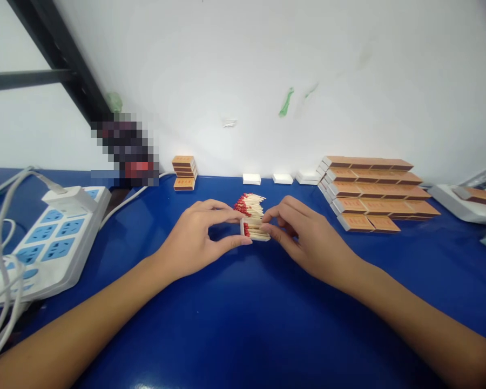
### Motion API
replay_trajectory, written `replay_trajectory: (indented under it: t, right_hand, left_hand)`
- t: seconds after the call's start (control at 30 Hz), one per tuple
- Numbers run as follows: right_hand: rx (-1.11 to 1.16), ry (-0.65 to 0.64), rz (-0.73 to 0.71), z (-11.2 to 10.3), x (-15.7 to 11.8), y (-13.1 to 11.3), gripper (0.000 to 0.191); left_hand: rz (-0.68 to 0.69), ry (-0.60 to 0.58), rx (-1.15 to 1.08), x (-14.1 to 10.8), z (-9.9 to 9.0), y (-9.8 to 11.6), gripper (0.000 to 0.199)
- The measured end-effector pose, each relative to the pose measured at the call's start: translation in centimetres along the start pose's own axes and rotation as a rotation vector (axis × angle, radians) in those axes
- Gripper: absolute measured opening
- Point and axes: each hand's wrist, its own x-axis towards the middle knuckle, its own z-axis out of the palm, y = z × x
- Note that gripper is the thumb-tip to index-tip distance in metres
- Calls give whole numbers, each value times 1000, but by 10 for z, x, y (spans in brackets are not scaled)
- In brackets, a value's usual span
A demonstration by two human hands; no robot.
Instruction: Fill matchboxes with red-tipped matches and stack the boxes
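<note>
Between my hands is a small white matchbox tray (242, 227) with several red-headed matches lying in it, heads to the left. My left hand (202, 229) grips the tray's left end between thumb and forefinger. My right hand (303, 232) is closed in a pinch at the matches' plain ends, over the tray's right side; its fingertips partly hide what they hold. Just behind the tray, a loose pile of matches (253, 204) lies on the blue table (227, 324), red heads mostly to the left.
At the back right, orange matchboxes (372, 189) are stacked in rows. A smaller matchbox stack (184, 173) stands back left. White trays (282, 178) line the wall. A power strip (52, 243) with cables lies left; a white device (461, 202) bears a matchbox on the right.
</note>
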Motion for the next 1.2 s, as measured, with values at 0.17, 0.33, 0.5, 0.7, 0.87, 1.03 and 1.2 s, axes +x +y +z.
replay_trajectory:
  t: [0.17,0.33,0.5,0.7,0.87,1.03,1.2]
  right_hand:
    - [-13,57,40,1,1,3,13]
    - [-11,-137,1,7,0,8,13]
    - [-32,-245,20,8,-2,6,11]
    - [-53,-250,27,7,-1,4,14]
    - [-70,-253,26,7,-1,3,15]
    - [-70,-240,7,7,-2,4,16]
    - [-69,-228,-3,8,-2,5,17]
  left_hand:
    - [-28,164,29,4,-2,-3,28]
    - [-88,230,54,5,-4,-6,28]
    - [-85,232,66,4,-2,-5,28]
    - [-95,237,59,4,-3,-5,29]
    - [-88,217,74,4,-2,-6,29]
    - [-74,215,81,4,-2,-6,29]
    - [-78,204,82,4,-3,-5,28]
